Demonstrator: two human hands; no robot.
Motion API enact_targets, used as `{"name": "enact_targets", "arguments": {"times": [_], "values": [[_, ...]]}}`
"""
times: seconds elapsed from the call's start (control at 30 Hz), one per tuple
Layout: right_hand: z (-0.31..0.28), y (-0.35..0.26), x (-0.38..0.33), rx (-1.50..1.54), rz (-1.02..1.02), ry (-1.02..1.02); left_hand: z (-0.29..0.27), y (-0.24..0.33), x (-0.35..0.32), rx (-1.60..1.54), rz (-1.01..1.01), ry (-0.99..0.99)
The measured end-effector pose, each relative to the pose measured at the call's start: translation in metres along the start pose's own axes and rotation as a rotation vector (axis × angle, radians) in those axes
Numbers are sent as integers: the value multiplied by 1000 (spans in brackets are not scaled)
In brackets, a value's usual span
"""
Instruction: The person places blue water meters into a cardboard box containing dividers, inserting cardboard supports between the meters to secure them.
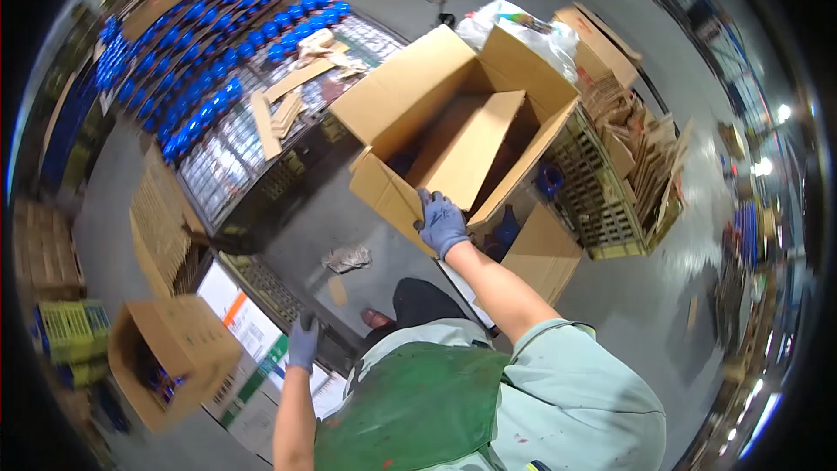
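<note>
My right hand [442,221], in a blue-grey glove, grips the near corner of a large open cardboard box [410,87]. The box is tilted, its flaps spread wide, and a loose cardboard sheet [471,153] leans inside it. Blue-capped bottles [504,228] show under its right flap. My left hand [303,342], also gloved, hangs low at my side with its fingers curled, just above a flat white printed carton [253,331]. Whether it holds anything I cannot tell. I wear a green apron over a pale shirt.
A pallet of shrink-wrapped bottles with blue caps [218,61] fills the upper left, with cardboard scraps on top. A smaller open box [166,358] with dark bottles sits lower left. Yellow-green plastic crates [602,183] and stacked flattened cardboard [649,166] stand on the right. A crumpled rag [346,257] lies on the floor.
</note>
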State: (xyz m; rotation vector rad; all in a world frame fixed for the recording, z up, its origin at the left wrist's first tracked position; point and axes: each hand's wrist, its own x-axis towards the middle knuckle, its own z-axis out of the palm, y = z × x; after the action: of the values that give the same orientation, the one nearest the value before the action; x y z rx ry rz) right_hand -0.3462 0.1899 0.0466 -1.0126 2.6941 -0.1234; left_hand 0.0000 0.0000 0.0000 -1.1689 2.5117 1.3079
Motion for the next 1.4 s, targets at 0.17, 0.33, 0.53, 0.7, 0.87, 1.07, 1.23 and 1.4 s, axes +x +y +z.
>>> {"name": "enact_targets", "arguments": {"times": [0.17, 0.33, 0.53, 0.7, 0.87, 1.07, 1.23, 1.4], "values": [[-8, -8, 30, 113, -9, 53, -69, 230, 163, 108, 678, -85], [22, 11, 20, 50, -55, 108, 35, 398, 221, 416, 1004, -527], [20, 16, 40, 617, 100, 11, 133, 421, 267, 670, 1362, -739], [32, -1, 28, 291, 95, 409, 100, 434, 292, 670, 1291, -832], [-30, 9, 28, 787, 317, 838, 40, 419, 345, 604, 1111, -769], [-27, 7, 81, 535, 1012, 661, 24, 418, 378, 636, 931, -904], [-27, 29, 97, 838, 1287, 140, 18, 415, 386, 509, 925, -939], [-81, 2, 110, 769, 836, 833, 26, 412, 387, 374, 1053, -984]]}}
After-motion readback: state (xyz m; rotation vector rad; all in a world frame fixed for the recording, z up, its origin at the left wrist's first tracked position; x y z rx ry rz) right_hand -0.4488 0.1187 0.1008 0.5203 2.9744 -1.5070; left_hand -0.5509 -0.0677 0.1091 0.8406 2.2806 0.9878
